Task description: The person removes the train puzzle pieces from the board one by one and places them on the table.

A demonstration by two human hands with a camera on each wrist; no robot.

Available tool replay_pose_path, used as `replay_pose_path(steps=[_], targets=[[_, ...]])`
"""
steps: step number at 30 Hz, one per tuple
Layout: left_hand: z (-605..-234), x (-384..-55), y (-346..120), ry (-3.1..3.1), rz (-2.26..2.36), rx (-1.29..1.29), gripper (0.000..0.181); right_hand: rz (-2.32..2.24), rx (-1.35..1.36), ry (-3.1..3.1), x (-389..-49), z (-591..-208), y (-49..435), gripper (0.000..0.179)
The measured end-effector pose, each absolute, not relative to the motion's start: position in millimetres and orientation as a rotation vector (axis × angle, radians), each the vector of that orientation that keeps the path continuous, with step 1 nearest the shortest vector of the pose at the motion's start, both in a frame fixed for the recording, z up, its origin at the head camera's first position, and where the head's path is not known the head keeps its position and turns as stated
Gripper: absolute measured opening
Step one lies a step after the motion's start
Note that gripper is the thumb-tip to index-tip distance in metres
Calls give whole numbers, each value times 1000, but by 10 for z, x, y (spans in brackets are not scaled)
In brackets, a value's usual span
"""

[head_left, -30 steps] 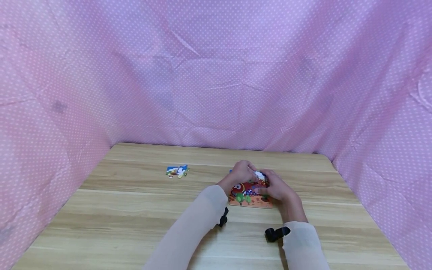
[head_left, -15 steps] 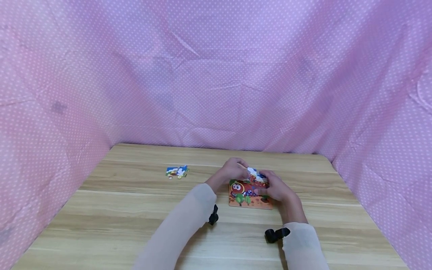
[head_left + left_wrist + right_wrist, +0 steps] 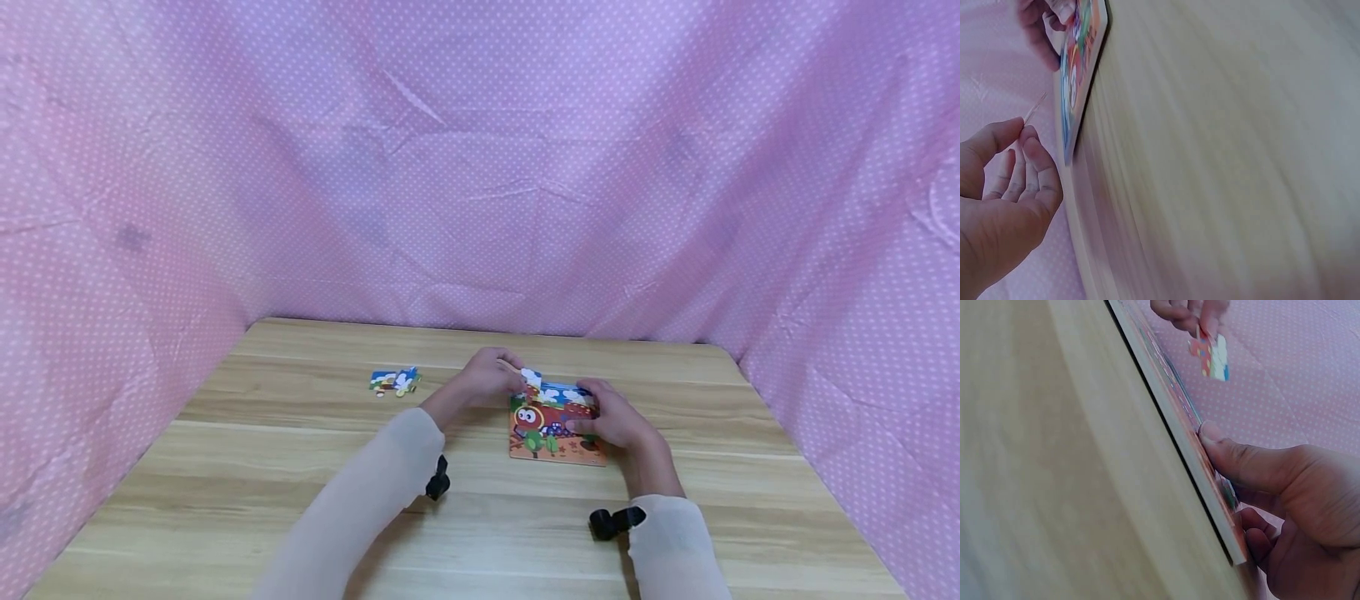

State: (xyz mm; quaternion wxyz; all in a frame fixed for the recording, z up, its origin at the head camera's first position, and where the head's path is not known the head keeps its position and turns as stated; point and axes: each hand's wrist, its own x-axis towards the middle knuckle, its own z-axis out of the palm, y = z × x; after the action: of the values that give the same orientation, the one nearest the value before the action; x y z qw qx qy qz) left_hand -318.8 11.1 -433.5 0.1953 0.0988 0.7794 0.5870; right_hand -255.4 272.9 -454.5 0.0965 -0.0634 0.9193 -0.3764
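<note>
My left hand [image 3: 489, 377] pinches a small jigsaw piece [image 3: 532, 378] between thumb and fingers, above the upper left of a picture puzzle board [image 3: 558, 448]. In the right wrist view the jigsaw piece [image 3: 1213, 357] shows red, white and blue and hangs apart from the board. From the left wrist it appears thin and edge-on. The board carries a red cartoon character with green leaves and an orange ground; a blue strip shows along its upper edge. My right hand [image 3: 617, 417] grips the board's right side, with the thumb [image 3: 1235, 459] on its face and the fingers by the edge.
A small cluster of loose jigsaw pieces [image 3: 395, 382] lies to the left on the wooden table [image 3: 300, 475]. Pink dotted cloth [image 3: 480, 208] hangs behind the table and at both sides. A black wrist camera [image 3: 438, 479] sits at each cuff.
My left hand has moved left across the board's upper part, carrying the jigsaw piece and uncovering more of the picture. The right hand has stayed at the board's right side.
</note>
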Motion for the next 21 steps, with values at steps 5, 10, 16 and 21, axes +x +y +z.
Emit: replay_pose_path(steps=[5,10,16,21], targets=[[-4334,-3170,-61,2205,1635,279,26,-1131,-183,2714,-2549,-4545,2731,78],[-4338,-3165,-221,2207,1638,281,27,-1162,-172,2691,-2539,-4533,2729,80],[-4327,-3169,-416,2225,1624,250,27,-1166,-163,2685,-2542,-4529,2723,81],[-4311,-3179,-596,2253,1615,251,28,-1158,-174,2695,-2554,-4541,2724,80]])
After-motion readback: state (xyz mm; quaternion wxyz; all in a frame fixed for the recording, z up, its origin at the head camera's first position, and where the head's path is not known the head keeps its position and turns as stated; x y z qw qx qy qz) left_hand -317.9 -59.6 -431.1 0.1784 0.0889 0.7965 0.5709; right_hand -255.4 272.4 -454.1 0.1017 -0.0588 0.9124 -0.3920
